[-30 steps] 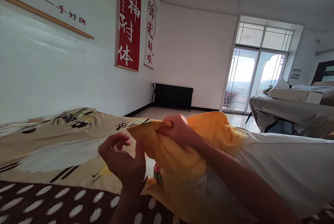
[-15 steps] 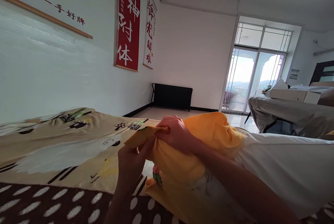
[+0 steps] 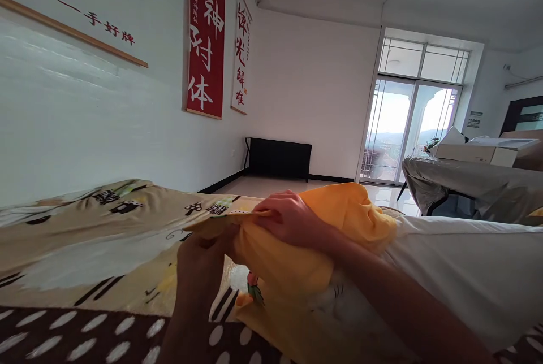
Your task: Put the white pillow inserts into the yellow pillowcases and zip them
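Observation:
A yellow pillowcase [image 3: 292,268] with a printed pattern lies bunched in front of me. Its far end meets a white pillow [image 3: 462,262], which stretches off to the right; how far the pillow reaches inside is hidden. My left hand [image 3: 206,256] pinches the flattened edge of the case from below. Close by on the right, my right hand [image 3: 288,217] grips the same edge from above, fingers curled over the cloth. Between the two hands the fabric is drawn into folds.
Under the pillowcase spreads a beige patterned blanket [image 3: 119,256] with a brown, white-spotted border [image 3: 93,336]. Hanging scrolls [image 3: 206,42] line the left wall. A dark folded panel [image 3: 280,159] leans at the back. Boxes [image 3: 479,152] sit on a plastic-covered table [image 3: 458,174] at right.
My left hand has shifted left and slightly down, drawing the pillowcase edge out longer and flatter. The right hand keeps its grip almost in place.

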Available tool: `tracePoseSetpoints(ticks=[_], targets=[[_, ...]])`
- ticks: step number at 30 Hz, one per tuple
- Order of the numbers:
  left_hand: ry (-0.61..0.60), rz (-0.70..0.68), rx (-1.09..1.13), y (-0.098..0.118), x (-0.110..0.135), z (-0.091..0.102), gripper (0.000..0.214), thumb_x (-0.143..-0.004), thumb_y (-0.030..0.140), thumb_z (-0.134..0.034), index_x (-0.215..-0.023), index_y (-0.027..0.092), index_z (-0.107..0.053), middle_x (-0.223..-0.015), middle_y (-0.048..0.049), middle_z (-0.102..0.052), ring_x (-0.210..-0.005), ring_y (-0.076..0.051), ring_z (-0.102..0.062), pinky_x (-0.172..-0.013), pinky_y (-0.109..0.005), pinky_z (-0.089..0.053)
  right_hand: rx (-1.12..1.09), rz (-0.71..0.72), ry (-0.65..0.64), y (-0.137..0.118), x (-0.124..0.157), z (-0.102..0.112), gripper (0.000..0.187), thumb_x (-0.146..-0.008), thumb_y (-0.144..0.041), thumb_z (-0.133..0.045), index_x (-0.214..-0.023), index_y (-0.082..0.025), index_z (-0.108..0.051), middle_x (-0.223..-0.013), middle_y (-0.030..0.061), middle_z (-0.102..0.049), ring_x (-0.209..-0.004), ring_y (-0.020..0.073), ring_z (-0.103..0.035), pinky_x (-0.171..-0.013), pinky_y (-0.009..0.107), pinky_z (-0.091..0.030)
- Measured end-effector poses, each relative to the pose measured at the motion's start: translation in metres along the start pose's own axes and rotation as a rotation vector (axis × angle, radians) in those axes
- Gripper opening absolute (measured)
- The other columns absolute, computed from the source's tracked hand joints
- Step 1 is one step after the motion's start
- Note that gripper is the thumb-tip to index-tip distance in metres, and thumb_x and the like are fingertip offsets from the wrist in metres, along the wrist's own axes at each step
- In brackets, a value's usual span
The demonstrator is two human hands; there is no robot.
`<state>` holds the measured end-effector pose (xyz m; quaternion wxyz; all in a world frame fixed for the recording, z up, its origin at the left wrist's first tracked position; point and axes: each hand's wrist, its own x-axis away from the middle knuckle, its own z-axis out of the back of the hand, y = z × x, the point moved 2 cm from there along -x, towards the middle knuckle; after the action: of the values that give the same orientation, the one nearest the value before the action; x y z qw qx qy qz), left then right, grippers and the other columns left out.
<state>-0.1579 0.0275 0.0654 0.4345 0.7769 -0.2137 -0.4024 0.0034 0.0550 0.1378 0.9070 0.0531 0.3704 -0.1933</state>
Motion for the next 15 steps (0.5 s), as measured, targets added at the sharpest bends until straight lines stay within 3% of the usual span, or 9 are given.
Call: tracePoseSetpoints(ticks=[4,7,12,15], targets=[[0.071,-0.215,0.098,-0.002,-0.001,-0.001,0.030,-0.061,0.035,-0.074,-0.081,0.018,-0.061,-0.076,0.0018,-0.059,-0.068,-0.011,-0.052,-0.057,-0.018,-0.042,0.219,-0.028,-0.063,0.014,0.009,0.019,0.014,-0.087,-0.026,-0.055,-0.077,-0.017,-0.059,-0.073,-0.0004,-0.060,-0.071,0.0119,-0.052,-0.072,0.026,-0.033],[0.156,-0.309,0.014,-0.006,0.001,-0.006,0.027,-0.066,0.038,-0.069,-0.080,0.017,-0.059,-0.077,0.0006,-0.057,-0.070,-0.011,-0.051,-0.059,-0.020,-0.042,0.304,-0.033,-0.088,0.020,0.016,0.025,0.020,-0.090,-0.028,-0.051,-0.073,-0.018,-0.055,-0.071,-0.0018,-0.055,-0.066,0.0104,-0.047,-0.063,0.024,-0.029],[0.215,-0.295,-0.057,-0.015,-0.001,-0.005,0.028,-0.071,0.043,-0.062,-0.081,0.017,-0.059,-0.083,-0.0014,-0.058,-0.074,-0.012,-0.052,-0.060,-0.021,-0.041,0.431,0.040,0.069,0.019,0.028,0.027,0.032,-0.091,-0.032,-0.044,-0.063,-0.019,-0.050,-0.062,-0.0011,-0.049,-0.059,0.0111,-0.041,-0.055,0.026,-0.024],[0.172,-0.164,-0.101,-0.018,-0.004,0.000,0.030,-0.065,0.043,-0.065,-0.079,0.018,-0.060,-0.069,0.0022,-0.055,-0.057,-0.009,-0.046,-0.047,-0.019,-0.035,0.449,0.094,0.189,0.018,0.036,0.033,0.036,-0.090,-0.032,-0.042,-0.056,-0.020,-0.046,-0.056,-0.0002,-0.047,-0.055,0.0116,-0.038,-0.054,0.027,-0.025]])
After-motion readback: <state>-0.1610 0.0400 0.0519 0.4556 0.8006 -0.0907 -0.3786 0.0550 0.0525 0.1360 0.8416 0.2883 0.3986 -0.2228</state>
